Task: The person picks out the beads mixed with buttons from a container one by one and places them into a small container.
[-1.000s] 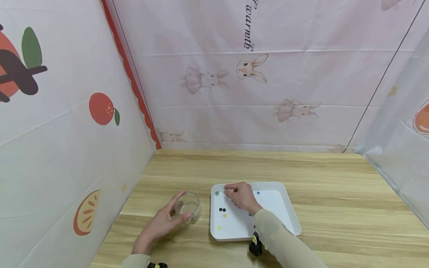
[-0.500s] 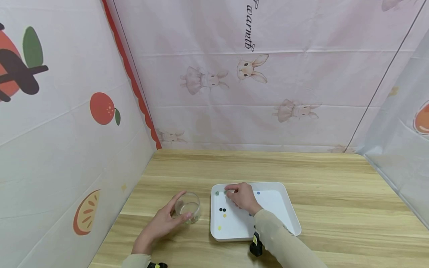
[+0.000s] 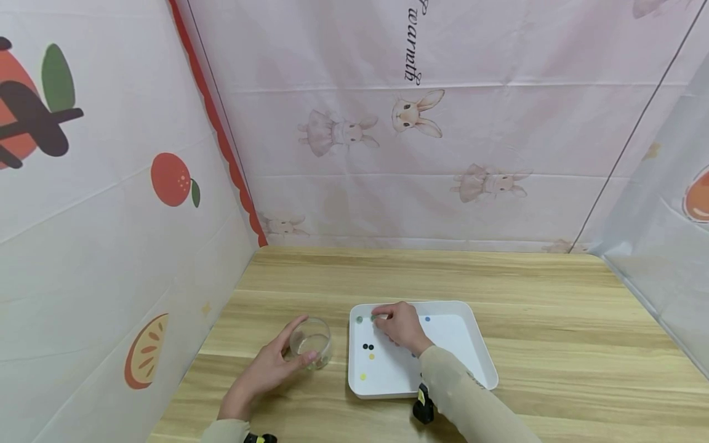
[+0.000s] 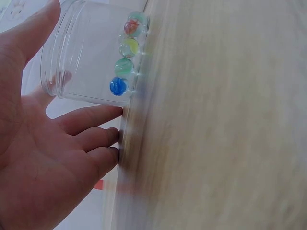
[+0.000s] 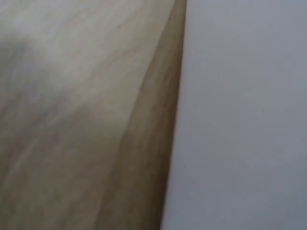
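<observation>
My left hand [image 3: 271, 367] holds a clear jar [image 3: 310, 335] upright on the table, thumb on one side and index finger on the other. In the left wrist view the other fingers [image 4: 98, 139] rest against the table beside it. Several glass marbles [image 4: 124, 67] lie at the jar's bottom, among them blue, green, yellow and red ones. Over the white tray [image 3: 471, 344], my right hand [image 3: 403, 326] pinches a small green marble [image 3: 373, 317] at the tray's far left. Another green marble [image 3: 359, 319] lies just left of the fingertips.
Small round pieces lie in the tray: black [image 3: 368, 347], yellow [image 3: 362, 376], orange-yellow [image 3: 372, 357] and blue [image 3: 428, 319]. The right forearm [image 3: 465, 387] crosses the tray's near edge and hides part of it. Printed cloth walls [image 3: 415, 209] border the wooden table [image 3: 554, 320].
My right fingertips have shifted slightly rightward, and a green marble now shows between them beside the other green one. My left hand and the jar have stayed put.
</observation>
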